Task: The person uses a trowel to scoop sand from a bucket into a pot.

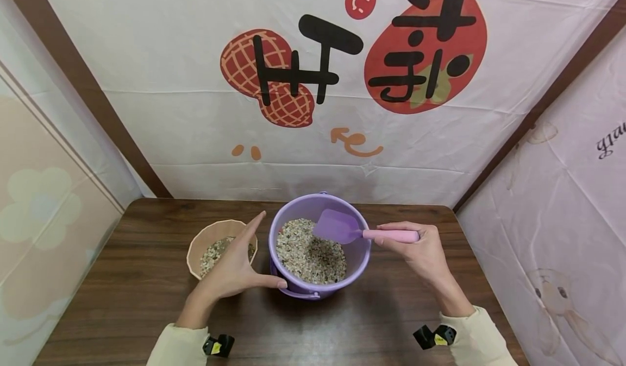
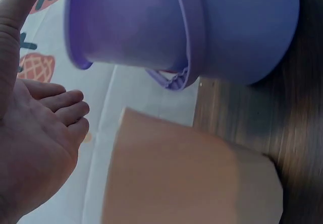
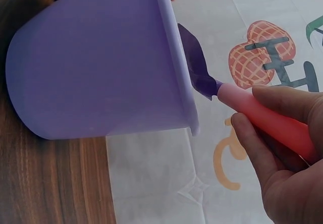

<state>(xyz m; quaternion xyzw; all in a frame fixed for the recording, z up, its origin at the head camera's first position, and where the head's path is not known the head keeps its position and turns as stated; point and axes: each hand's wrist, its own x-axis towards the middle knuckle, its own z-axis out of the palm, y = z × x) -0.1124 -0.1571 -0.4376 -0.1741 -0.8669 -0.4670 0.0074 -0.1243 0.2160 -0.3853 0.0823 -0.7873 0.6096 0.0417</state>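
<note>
Scoop [image 1: 346, 229], blade above the bucket [image 1: 313, 287], lower centre of the head view. We judge it light, fairly stiff, best held by its pink handle [image 1: 391, 235], which the right hand [image 1: 425, 252] grips; left hand [image 1: 232, 271] extended, holding nothing.

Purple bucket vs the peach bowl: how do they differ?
Colour: the bucket is purple, the bowl peach.
Size: the bucket is wider and taller than the bowl.
Rim: the bucket's is smooth and round; the bowl's is faceted.
Handle: the bucket has a swing handle; none shows on the bowl.
Shared: both stand upright on the wooden table and contain speckled grains.
</note>
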